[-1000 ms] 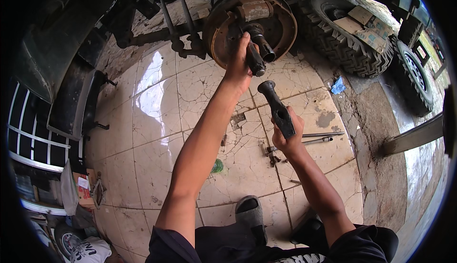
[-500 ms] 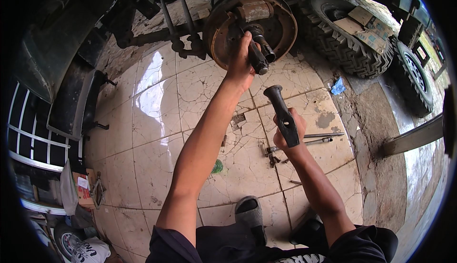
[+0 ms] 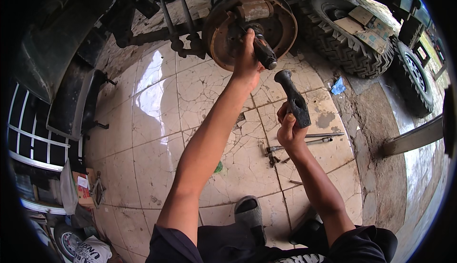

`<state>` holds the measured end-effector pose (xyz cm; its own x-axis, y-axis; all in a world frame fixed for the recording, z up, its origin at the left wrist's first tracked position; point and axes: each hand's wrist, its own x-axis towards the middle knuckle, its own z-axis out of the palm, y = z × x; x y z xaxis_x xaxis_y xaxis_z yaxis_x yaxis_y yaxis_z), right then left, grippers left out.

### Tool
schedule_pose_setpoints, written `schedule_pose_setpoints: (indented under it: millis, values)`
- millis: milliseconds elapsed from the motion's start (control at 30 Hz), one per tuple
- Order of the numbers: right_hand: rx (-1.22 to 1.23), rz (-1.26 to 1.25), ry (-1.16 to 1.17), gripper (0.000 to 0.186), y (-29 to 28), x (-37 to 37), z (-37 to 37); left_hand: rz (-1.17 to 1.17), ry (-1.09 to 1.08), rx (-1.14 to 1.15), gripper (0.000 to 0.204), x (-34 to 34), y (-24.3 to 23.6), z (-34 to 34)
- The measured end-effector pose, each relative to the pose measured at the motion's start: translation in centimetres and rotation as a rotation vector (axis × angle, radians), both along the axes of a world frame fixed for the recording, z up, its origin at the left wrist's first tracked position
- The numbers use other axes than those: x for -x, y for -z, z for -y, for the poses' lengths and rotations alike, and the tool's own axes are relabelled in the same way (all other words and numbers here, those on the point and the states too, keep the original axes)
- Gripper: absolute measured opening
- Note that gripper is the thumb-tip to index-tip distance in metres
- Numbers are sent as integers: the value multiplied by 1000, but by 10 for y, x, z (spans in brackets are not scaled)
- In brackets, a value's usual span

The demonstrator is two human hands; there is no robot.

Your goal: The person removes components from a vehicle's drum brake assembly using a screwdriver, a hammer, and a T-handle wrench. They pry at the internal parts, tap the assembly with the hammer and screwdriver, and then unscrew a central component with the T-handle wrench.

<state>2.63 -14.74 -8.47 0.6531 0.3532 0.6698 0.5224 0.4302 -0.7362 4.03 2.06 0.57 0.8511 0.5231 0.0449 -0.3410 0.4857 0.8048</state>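
Observation:
My left hand (image 3: pixel 247 63) grips a dark cylindrical metal bar (image 3: pixel 266 54), held in front of the hub spindle (image 3: pixel 254 30) at the centre of a rusty round brake backing plate (image 3: pixel 222 30) under the vehicle. The bar lines up over the spindle, and I cannot tell whether they touch. A rusty cylinder (image 3: pixel 255 10) sits on the plate above it. My right hand (image 3: pixel 291 126) is closed on a dark metal hammer (image 3: pixel 295 99), its round face a short way below and right of the bar's end.
Big tyres (image 3: pixel 352 61) with cardboard (image 3: pixel 362 27) stand at right, beside a blue scrap (image 3: pixel 338 86). Long wrench tools (image 3: pixel 319 139) and small metal pieces lie on cracked floor tiles (image 3: pixel 143 168). A metal post (image 3: pixel 400 139) juts in at right; black vehicle parts (image 3: pixel 71 106) are at left.
My left hand and bar have moved slightly up and right, over the spindle. The hammer dipped down and right, then rose with my right hand toward the bar's end.

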Motion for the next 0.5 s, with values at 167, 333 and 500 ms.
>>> schedule_pose_setpoints:
  millis: [167, 333, 500]
  values:
    - [25, 109, -27, 20, 14, -16, 3, -21, -49, 4, 30, -1, -2, 4]
    - [67, 62, 0, 24, 2, -8, -1, 37, 128, -25, 29, 4, 5, -9]
    - [111, 17, 33, 16, 10, 1, -7, -10, 1, -19, 35, 0, -6, 3]
